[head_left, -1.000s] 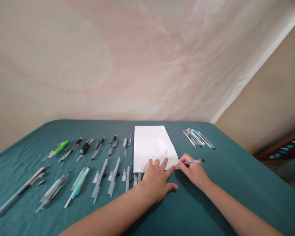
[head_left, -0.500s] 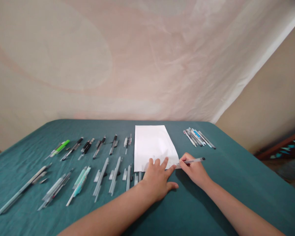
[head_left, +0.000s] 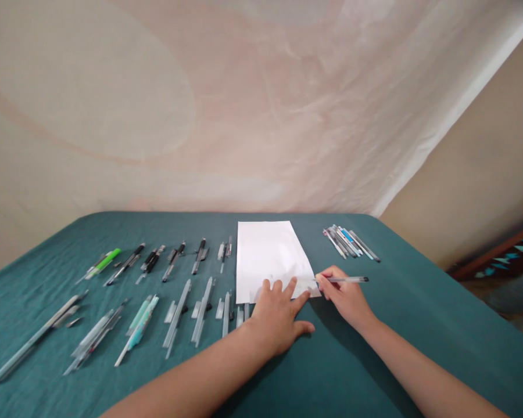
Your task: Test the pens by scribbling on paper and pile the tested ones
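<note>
A white sheet of paper point(head_left: 270, 249) lies on the green cloth, with faint marks near its lower edge. Spread fingers of my left hand point(head_left: 281, 316) rest on the paper's lower part, the thumb on the cloth. My right hand point(head_left: 342, 296) is at the sheet's lower right edge, its fingers pinched round a clear pen with a dark end point(head_left: 351, 279). The pen's tip points left, towards the paper; whether it touches is too small to tell. Left of the paper, disassembled pen parts point(head_left: 200, 310) lie in two rows, some partly hidden behind my left hand and forearm.
A bundle of several pens point(head_left: 351, 242) lies beyond my right hand. A bright green pen part point(head_left: 104, 262) is at the far left among the back row. Behind the green tablecloth point(head_left: 418, 290) hangs a pale pink and cream cloth point(head_left: 253, 104).
My right hand has shifted slightly up, and the pen has turned closer to level. My left hand stays flat on the paper. The whole view has shifted a little.
</note>
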Demonstrator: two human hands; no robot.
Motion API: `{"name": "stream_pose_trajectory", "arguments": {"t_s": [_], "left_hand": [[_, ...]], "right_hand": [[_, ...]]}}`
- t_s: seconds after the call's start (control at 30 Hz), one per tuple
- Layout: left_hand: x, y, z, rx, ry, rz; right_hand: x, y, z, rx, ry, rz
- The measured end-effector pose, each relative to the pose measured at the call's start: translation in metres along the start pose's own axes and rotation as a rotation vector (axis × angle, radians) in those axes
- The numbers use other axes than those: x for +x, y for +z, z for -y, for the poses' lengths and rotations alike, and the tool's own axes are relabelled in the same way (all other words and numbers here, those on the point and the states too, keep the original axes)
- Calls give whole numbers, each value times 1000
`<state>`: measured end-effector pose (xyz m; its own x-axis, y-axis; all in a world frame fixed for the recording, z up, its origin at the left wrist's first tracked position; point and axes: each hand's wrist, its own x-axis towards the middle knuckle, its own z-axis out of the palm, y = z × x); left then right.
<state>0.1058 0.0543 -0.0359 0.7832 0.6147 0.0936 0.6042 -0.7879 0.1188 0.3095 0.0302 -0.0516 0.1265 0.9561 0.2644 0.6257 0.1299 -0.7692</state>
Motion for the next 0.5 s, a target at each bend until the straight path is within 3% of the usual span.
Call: {"name": "stream_pose_trajectory", "arguments": {"t_s": [0.17, 0.27, 0.37, 0.5], "left_hand": [[1, -14, 7, -37, 32, -37], [5, -31, 21, -40, -24, -79], [6, -51, 40, -86, -51, -73], [-4, -69, 58, -175, 167, 146]], "right_hand": [[0, -7, 6, 18, -67, -55], [0, -8, 9, -36, -153, -63], [-2, -8, 12, 1, -150, -27], [-3, -8, 10, 42, -103, -37]]}}
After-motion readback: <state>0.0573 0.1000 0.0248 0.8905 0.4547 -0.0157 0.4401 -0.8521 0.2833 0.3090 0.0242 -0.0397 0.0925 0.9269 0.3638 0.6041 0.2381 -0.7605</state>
